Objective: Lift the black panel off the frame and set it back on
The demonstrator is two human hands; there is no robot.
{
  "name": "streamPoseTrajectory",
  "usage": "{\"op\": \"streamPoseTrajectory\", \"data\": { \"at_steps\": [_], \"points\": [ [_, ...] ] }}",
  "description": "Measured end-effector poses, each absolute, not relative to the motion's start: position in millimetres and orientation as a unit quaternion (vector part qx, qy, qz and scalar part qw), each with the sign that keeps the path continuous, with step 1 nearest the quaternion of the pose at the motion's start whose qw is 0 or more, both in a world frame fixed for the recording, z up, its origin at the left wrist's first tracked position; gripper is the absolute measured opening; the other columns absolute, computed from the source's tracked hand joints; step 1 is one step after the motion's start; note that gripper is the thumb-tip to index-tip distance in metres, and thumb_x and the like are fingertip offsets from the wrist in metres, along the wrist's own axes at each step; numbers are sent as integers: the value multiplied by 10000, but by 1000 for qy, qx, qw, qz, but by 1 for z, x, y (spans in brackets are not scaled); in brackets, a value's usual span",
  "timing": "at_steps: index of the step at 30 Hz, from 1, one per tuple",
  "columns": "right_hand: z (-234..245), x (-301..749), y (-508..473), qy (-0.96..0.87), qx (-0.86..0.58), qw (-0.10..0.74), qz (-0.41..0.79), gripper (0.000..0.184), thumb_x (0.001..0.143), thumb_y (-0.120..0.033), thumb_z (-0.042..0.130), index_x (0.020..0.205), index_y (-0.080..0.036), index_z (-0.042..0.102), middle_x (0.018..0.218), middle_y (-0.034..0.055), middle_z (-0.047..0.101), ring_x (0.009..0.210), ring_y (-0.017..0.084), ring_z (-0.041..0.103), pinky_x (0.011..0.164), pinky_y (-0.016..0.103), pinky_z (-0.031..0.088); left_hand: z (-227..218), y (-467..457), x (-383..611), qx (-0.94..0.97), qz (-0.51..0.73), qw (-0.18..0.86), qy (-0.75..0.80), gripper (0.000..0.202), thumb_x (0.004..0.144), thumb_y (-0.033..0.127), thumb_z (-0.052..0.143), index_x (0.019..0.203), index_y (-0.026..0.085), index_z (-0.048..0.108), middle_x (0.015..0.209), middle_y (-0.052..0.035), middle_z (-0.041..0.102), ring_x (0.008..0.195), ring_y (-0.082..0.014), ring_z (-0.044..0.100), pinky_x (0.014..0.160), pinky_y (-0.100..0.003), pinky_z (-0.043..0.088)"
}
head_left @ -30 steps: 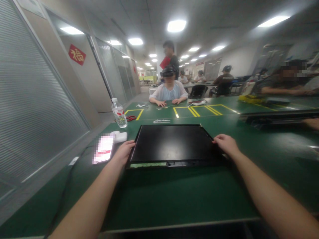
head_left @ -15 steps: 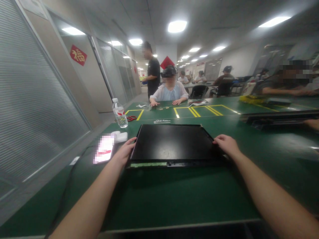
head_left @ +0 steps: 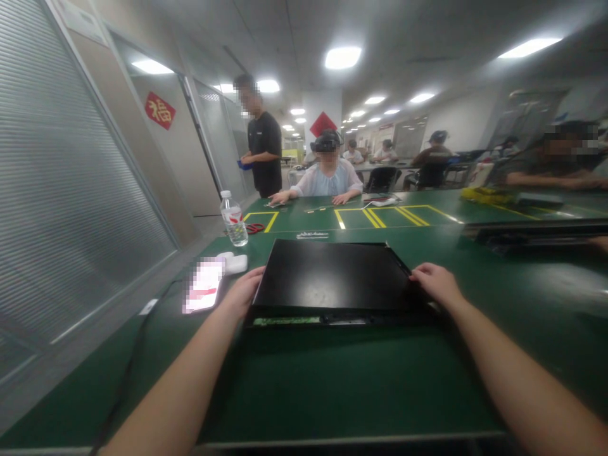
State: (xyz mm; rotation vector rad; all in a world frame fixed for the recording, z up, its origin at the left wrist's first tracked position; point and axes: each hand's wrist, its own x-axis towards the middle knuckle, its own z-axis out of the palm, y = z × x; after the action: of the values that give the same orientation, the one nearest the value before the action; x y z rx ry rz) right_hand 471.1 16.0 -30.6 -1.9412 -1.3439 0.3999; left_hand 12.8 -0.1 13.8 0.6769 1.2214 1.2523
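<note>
A black flat display panel (head_left: 330,275) lies in front of me, with a dark frame under it and a green circuit strip (head_left: 287,321) showing along the near edge. My left hand (head_left: 246,288) grips the panel's left edge, its fingertips partly hidden behind it. On the opposite side, my right hand (head_left: 434,282) pinches the right edge between thumb and fingers. The panel's near edge seems slightly raised off the frame; the exact gap cannot be made out.
On the green table (head_left: 351,386), a lit phone (head_left: 204,286), a white case (head_left: 236,263), a water bottle (head_left: 234,220) and red scissors (head_left: 255,228) stand or lie to the left. Another dark panel (head_left: 536,235) is at right. A seated person (head_left: 327,174) faces me across the table.
Both hands keep their hold on the panel, which looks nearly unchanged. The whole view has shifted slightly. The standing person in black moved left, and the seated person's hand reached sideways.
</note>
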Motion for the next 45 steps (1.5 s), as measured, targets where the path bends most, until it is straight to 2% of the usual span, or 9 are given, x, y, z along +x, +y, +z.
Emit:
{"op": "streamPoseTrajectory", "data": {
  "at_steps": [3, 7, 11, 15, 19, 29, 33, 38, 45],
  "points": [
    [-29, 472, 16, -520, -762, 351, 159, 185, 772, -314, 576, 719, -218, 725, 786, 49, 766, 734, 214, 660, 669, 317, 457, 16, 0, 15, 281, 542, 599, 519, 412, 790, -34, 572, 1129, 116, 752, 667, -38, 765, 474, -173, 697, 455, -239, 551],
    [-29, 473, 17, -528, -763, 344, 145, 198, 763, -322, 572, 697, -216, 726, 752, 53, 753, 718, 215, 652, 666, 318, 455, 9, 5, 12, 251, 551, 587, 538, 225, 796, 97, 700, 1008, 99, 773, 650, -57, 756, 514, -184, 708, 500, -247, 565],
    [-30, 473, 17, -539, -759, 342, 131, 206, 761, -329, 568, 687, -220, 727, 736, 50, 741, 698, 210, 643, 645, 315, 448, -8, 13, 2, 297, 543, 549, 561, 326, 737, 192, 822, 1052, 129, 767, 861, -104, 808, 715, -233, 768, 678, -321, 615],
    [-33, 474, 17, -557, -752, 334, 111, 192, 753, -342, 586, 684, -226, 723, 725, 40, 730, 708, 213, 641, 628, 309, 432, -19, 20, -5, 318, 544, 528, 570, 375, 690, 206, 872, 1046, 147, 769, 954, -118, 812, 856, -264, 777, 782, -359, 614],
    [-37, 475, 19, -556, -754, 333, 106, 179, 747, -338, 597, 687, -227, 723, 702, 37, 718, 693, 210, 640, 613, 300, 433, -21, 23, -4, 293, 546, 534, 575, 341, 711, 146, 839, 1044, 144, 762, 965, -120, 813, 870, -256, 778, 775, -347, 613],
    [-30, 470, 16, -568, -761, 299, 91, 190, 801, -330, 578, 728, -226, 720, 744, 44, 720, 720, 206, 644, 623, 289, 425, -8, 12, 4, 305, 529, 543, 577, 327, 715, 115, 835, 1033, 156, 773, 973, -120, 816, 810, -243, 781, 699, -327, 626],
    [-29, 467, 15, -579, -760, 284, 79, 206, 827, -337, 570, 755, -224, 726, 780, 53, 732, 735, 209, 653, 634, 291, 430, -2, 6, 8, 344, 522, 537, 566, 315, 727, 88, 818, 1031, 164, 780, 990, -110, 817, 803, -220, 780, 738, -305, 622],
    [-30, 470, 17, -586, -759, 274, 73, 218, 836, -340, 567, 782, -218, 740, 814, 62, 741, 761, 220, 664, 649, 300, 441, -1, 5, 8, 359, 526, 526, 565, 345, 724, 102, 830, 1058, 170, 777, 972, -97, 819, 839, -230, 781, 802, -323, 617],
    [-32, 472, 18, -583, -752, 294, 86, 207, 823, -344, 584, 752, -222, 735, 796, 57, 742, 734, 211, 656, 638, 294, 437, -11, 8, 1, 375, 524, 528, 553, 393, 695, 139, 863, 1078, 173, 779, 946, -106, 818, 832, -248, 781, 766, -335, 621]
  ]
}}
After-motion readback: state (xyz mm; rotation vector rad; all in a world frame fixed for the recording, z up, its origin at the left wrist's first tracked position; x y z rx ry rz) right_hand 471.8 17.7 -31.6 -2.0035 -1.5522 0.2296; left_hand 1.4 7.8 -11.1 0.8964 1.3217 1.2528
